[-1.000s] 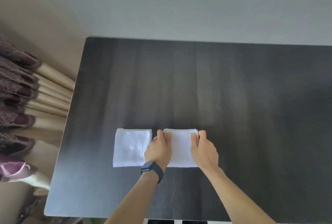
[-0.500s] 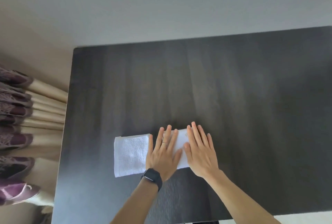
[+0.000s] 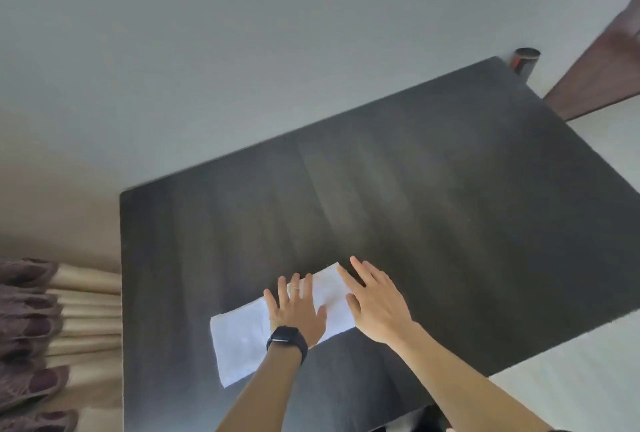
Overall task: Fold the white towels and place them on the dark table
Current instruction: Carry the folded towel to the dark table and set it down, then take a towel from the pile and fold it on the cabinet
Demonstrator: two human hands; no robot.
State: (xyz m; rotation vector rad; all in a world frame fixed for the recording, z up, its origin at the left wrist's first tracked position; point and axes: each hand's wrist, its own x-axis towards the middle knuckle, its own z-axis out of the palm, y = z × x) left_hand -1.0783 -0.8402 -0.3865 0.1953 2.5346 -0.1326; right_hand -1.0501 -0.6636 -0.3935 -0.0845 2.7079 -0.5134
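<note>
Towels [image 3: 242, 341]: folded, flat on the table [image 3: 433, 223], in its 7 o'clock part. They read as one white strip running from 8 toward 2 o'clock. The left hand [image 3: 294, 313] covers the middle, so can't tell whether it is one piece or two butted together.

Judgement: fold looks done, this is the smoothing/placing step.

Risks:
- Lifting the palms with any sideways drag could peel the top layer and open the fold, since terry tends to cling to skin.
- Tabletop looks smooth. An uneven push from one hand could slide or skew the strip.
- The right hand [image 3: 374, 303] is only partly on cloth, so pressure at the 2 o'clock end could ruck that corner.
- The 8 o'clock end has nothing on it. If the strip rotates, that end swings toward the table's left edge.

Hands:
- Left: palm down on the strip, fingers straight and spread, gripping nothing. Ring [image 3: 294, 288] on one finger, watch [image 3: 286, 341] on the wrist, forearm coming in from 6 o'clock.
- Right: fingers straight and spread, nothing grasped, fingertips over the strip's 2 o'clock end, palm over bare table just beside it. Can't tell if it presses or hovers. Forearm comes in from 5 o'clock.

Around: curtains [image 3: 31, 327] at 9 o'clock off the table, dark cylinder [image 3: 525, 60] past the far corner at 1 o'clock.
</note>
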